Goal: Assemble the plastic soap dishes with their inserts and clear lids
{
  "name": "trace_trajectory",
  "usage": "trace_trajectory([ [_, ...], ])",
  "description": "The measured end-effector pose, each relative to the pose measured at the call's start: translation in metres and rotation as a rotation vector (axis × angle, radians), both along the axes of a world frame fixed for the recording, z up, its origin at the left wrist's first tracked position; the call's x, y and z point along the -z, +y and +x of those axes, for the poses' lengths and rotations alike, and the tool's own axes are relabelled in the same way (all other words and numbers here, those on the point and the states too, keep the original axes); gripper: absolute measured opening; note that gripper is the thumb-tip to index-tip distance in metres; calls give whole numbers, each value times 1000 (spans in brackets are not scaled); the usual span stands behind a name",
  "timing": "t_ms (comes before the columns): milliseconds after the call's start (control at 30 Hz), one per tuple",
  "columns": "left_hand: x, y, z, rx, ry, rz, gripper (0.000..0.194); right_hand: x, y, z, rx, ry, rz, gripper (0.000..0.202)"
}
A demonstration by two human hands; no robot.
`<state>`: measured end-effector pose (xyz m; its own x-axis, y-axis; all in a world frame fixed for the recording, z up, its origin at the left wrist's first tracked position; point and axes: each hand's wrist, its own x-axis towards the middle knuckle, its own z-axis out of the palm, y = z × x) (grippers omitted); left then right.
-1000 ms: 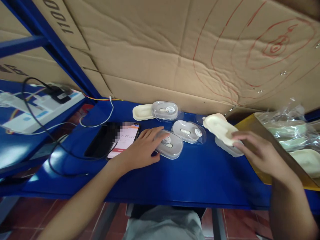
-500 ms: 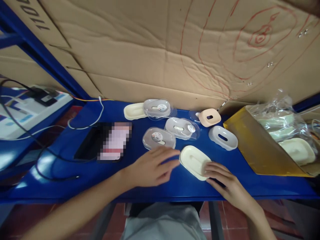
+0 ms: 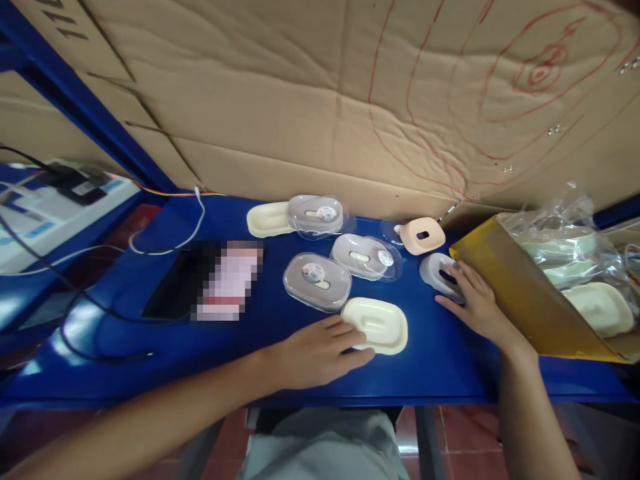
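A shallow cream oval tray (image 3: 383,325) lies flat near the table's front edge. Around its left end my left hand (image 3: 325,350) is closed, fingers over the rim and thumb at the front side. My right hand (image 3: 475,300) is at a grey oval cover with a slot (image 3: 434,275), its fingers spread over the right part and the thumb apart in front. Whether it presses on the cover cannot be made out. Behind the tray sit a grey oval box under clear plastic (image 3: 313,287) and a similar labelled box (image 3: 355,257).
A peach slotted cover (image 3: 425,237) stands farther back. At the rear are another grey box (image 3: 320,212) and a cream tray (image 3: 265,221). An open carton (image 3: 495,287) with bagged pieces is at right. A phone (image 3: 225,280) and cables lie left, before a cardboard wall (image 3: 280,100).
My right hand has left the cream tray and moved right to the grey slotted cover. The tray has turned and shifted left, and my left hand has come onto its left end.
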<state>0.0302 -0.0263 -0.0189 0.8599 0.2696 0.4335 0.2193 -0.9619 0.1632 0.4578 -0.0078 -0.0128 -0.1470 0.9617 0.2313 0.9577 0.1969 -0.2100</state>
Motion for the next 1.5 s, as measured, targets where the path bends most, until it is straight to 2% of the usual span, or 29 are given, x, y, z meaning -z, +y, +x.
trace_trajectory([
  [67, 2, -1, 1, -35, -29, -58, 20, 9, -8, 2, 26, -52, -23, 66],
  [133, 6, -2, 2, -52, -28, -146, 17, 11, -25, -6, 18, -59, -38, 59],
  [267, 11, -7, 3, -68, -35, -224, 19, 2, -61, -28, 0, 123, -60, 53],
  [400, 8, -8, 4, -158, -51, -208, 25, -6, -79, -55, -42, 295, -66, 55],
  [600, 9, -7, 5, -217, -121, -275, 61, -9, -78, -104, -288, 267, -115, 64],
  [767, 7, -8, 4, -202, -79, -302, 76, -7, -72, -121, -426, 179, -151, 75],
  [1000, 11, -5, 1, -154, -11, -345, 71, -3, -77, -140, -496, 79, -88, 71],
  [1200, 14, -4, 1, -143, -37, -413, 66, 7, -82, -146, -503, 13, -15, 81],
  [1400, 16, -4, 3, -155, -42, -372, 65, 4, -80, -147, -536, -4, 43, 87],
  [1500, 17, -4, 3, -147, -23, -325, 68, 4, -79, -148, -570, -48, 51, 79],
])
